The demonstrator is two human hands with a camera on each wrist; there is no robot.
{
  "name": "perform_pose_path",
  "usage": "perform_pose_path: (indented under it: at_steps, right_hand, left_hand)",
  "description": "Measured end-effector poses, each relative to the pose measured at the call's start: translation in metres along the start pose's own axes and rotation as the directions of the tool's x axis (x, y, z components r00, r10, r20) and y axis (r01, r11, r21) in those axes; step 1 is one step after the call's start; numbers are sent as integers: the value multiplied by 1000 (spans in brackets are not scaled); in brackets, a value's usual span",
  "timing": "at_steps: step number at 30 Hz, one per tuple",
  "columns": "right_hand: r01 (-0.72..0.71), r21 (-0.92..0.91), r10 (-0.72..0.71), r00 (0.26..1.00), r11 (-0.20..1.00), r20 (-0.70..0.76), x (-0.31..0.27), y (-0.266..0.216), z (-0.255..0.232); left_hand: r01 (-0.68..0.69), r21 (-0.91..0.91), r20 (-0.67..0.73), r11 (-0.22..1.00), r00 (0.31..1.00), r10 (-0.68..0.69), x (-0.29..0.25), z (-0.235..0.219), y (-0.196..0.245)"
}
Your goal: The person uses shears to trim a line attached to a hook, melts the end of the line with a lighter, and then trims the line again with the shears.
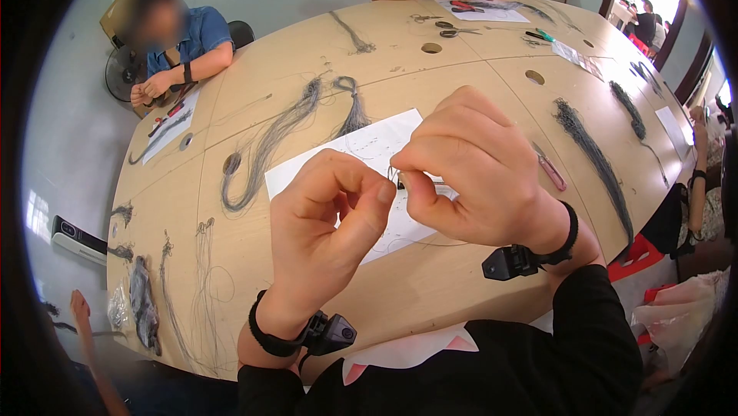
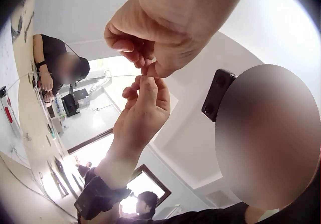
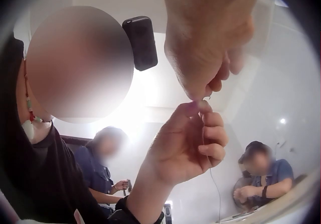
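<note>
My left hand [image 1: 327,220] and right hand [image 1: 477,174] are raised over a white sheet of paper [image 1: 296,178], fingertips almost meeting. Each pinches a fine dark thread between thumb and forefinger. In the right wrist view the thread [image 3: 211,174] trails down from the left hand's [image 3: 188,146] fingertips, and a tiny curl of it shows at the pinch. The left wrist view has the thread [image 2: 118,76] running sideways from between the two pinches. Small dark marks dot the paper, which the hands partly cover.
Long grey thread bundles [image 1: 269,147] lie beyond the paper, one looped bundle [image 1: 354,112] touching its far edge. To the right are a pink-handled tool [image 1: 552,174] and a thick dark bundle [image 1: 592,147]. Scissors [image 1: 457,32] lie farther back. Other people sit around the table [image 1: 430,293].
</note>
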State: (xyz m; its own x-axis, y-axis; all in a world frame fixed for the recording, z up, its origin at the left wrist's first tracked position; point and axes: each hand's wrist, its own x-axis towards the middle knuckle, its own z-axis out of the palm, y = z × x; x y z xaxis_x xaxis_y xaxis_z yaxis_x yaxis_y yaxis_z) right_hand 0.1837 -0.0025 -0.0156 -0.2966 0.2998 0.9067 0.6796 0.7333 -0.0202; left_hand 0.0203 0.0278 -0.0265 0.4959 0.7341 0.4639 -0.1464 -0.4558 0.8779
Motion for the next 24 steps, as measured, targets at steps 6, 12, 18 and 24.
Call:
perform_pose_path:
  at_steps: [6, 12, 18, 24]
  right_hand:
    - [-1, -7, 1, 1000, 1000, 8, 1, -1, 3]
    - [38, -5, -38, 999, 999, 11, -1, -1, 3]
    - [6, 26, -6, 1000, 1000, -5, 1, 0, -4]
    - [-5, 38, 4, 999, 999, 39, 3, 0, -2]
  left_hand:
    - [-4, -21, -28, 1000, 1000, 4, 1, -1, 0]
    - [-20, -19, -18, 1000, 1000, 19, 1, -2, 0]
    - [4, -31, -6, 999, 1000, -4, 0, 0, 2]
    - [-12, -17, -13, 1000, 1000, 12, 1, -1, 0]
